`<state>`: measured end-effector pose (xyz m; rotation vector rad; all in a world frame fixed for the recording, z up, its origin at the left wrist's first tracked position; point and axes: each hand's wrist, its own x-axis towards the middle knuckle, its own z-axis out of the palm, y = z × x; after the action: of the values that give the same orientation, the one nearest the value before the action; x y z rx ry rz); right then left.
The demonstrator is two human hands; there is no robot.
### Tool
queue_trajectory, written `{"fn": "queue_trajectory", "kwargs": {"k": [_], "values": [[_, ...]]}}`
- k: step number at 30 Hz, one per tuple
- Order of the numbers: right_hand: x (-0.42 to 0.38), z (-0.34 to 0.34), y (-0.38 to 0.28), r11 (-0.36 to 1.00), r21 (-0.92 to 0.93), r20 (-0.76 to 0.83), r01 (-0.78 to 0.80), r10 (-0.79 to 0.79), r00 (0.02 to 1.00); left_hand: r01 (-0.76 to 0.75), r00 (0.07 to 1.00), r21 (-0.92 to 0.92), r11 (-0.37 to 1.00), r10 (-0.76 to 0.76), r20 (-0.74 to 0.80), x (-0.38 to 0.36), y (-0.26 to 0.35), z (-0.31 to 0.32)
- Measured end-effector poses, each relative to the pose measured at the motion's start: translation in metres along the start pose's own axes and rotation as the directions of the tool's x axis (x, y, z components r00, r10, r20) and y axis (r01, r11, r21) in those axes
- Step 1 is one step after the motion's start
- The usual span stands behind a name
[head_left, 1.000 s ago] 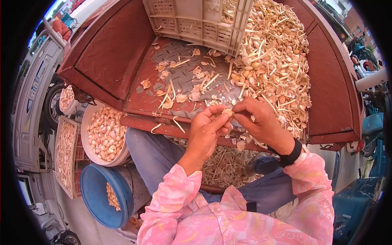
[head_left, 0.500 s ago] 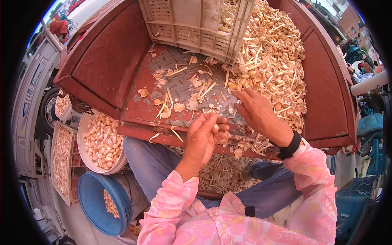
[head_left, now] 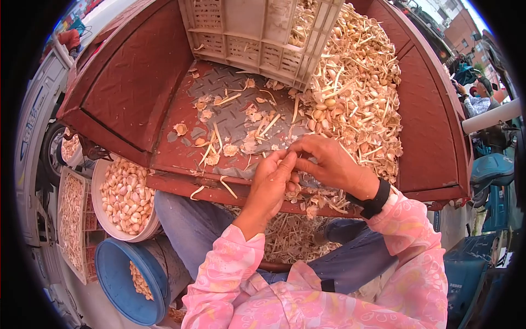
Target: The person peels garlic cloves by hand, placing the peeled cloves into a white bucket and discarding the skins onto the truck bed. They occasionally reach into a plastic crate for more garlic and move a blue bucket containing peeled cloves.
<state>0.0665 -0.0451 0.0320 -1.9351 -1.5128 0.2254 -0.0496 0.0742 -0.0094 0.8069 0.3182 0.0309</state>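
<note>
My left hand point(head_left: 272, 180) is closed, fingers curled, over the front edge of the red cart bed point(head_left: 219, 189). A garlic clove showed in it a moment ago; the fingers now cover it. My right hand point(head_left: 332, 166), with a black band on the wrist, meets the left fingertips, thumb and index finger pinched together. What that pinch holds is hidden. Right of the hands lies a big heap of garlic cloves, skins and dry stems point(head_left: 361, 104). Loose skins point(head_left: 230, 149) and stems are scattered over the metal floor behind my hands.
A pale plastic crate point(head_left: 257, 41) stands tilted at the back. To my left are a white bucket of cloves point(head_left: 154, 229), a tipped blue bucket point(head_left: 109, 279) with some cloves, and a crate of garlic point(head_left: 71, 219). Stem litter point(head_left: 293, 238) lies below, between my legs.
My right hand has come left from beside the heap to meet my left hand. The clove in my left hand is now covered. The whole view has shifted slightly.
</note>
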Motion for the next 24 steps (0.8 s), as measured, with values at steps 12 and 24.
{"fn": "queue_trajectory", "kwargs": {"k": [12,24], "values": [[0.017,-0.022,0.051,0.738,-0.669,-0.053,-0.085,0.067,0.996,0.044,0.995,-0.357,0.933,-0.008,0.102,-0.010,0.004,-0.019],[-0.031,0.010,-0.023,0.958,-0.284,-0.211,0.020,-0.083,0.974,-0.087,0.996,0.001,0.996,0.087,-0.005,-0.017,-0.024,0.002]]}}
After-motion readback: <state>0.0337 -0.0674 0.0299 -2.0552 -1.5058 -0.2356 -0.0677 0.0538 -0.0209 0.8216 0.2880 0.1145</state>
